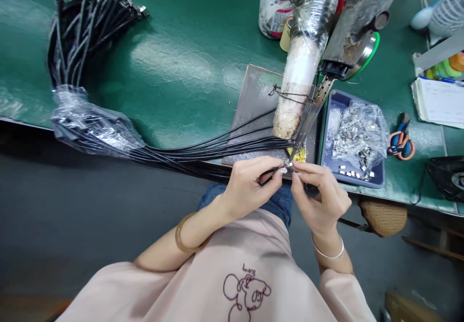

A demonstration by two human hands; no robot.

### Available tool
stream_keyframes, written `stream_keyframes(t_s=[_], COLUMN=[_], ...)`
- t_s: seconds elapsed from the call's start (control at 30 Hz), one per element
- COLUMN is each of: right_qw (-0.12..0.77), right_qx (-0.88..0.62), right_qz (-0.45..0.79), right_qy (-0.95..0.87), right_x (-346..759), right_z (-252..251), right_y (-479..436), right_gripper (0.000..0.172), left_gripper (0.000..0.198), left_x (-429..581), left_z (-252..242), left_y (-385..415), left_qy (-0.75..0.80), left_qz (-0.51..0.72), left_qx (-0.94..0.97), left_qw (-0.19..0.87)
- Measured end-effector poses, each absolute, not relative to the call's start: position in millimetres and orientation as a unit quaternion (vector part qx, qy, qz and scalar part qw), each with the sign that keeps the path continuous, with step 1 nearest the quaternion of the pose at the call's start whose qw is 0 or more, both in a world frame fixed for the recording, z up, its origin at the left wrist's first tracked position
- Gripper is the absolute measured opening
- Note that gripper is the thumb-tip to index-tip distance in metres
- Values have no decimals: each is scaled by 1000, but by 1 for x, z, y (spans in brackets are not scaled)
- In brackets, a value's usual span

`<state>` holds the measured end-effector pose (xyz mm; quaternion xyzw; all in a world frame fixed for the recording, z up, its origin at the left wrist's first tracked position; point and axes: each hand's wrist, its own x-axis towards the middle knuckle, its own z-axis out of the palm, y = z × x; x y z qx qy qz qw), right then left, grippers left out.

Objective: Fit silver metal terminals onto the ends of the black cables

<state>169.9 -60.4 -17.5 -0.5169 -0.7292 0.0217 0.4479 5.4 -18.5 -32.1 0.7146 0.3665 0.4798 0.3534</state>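
My left hand (250,184) pinches the end of a black cable near the front edge of the bench, with a small metal connector (284,169) at its fingertips. Closed at thumb and index, my right hand (321,194) meets the connector from the other side; whatever it pinches is too small to make out. Just above the fingertips is the downward-pointing tip of a mounted soldering iron (308,124). Several black cables (188,153) run from the left onto a grey board (253,95), under a white pipe (299,70). Yellow wire ends (300,154) show beside the tip.
A plastic-wrapped cable bundle (97,124) with metal connectors lies left. To the right are a blue tray (380,179) of small metal parts, orange-handled cutters (401,143), paper (438,102) and a black device (447,177). A clear tub (270,10) stands behind the pipe.
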Motion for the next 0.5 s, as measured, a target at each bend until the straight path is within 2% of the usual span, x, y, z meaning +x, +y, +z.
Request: stream_keyframes(t_s=[0.07, 0.13, 0.3, 0.4, 0.5], right_qw=[474, 480, 327, 308, 332], right_qx=[-532, -560, -595, -591, -586], right_qz=[52, 57, 1, 21, 156], right_qy=[-700, -673, -734, -745, -723], right_x=[175, 182, 182, 175, 176], right_z=[-17, -16, -14, -11, -3], right_y=[-66, -72, -75, -72, -78], right_gripper=[16, 14, 9, 5, 12], left_gripper=[9, 13, 14, 16, 19], left_x=[5, 4, 5, 5, -2], left_z=[-30, -28, -27, -26, -27], left_y=[-19, -20, -27, -33, -34], left_qy=[377, 389, 388, 384, 372], left_qz=[463, 445, 439, 428, 383], left_qx=[692, 678, 714, 725, 657], left_qw=[406, 436, 384, 380, 532])
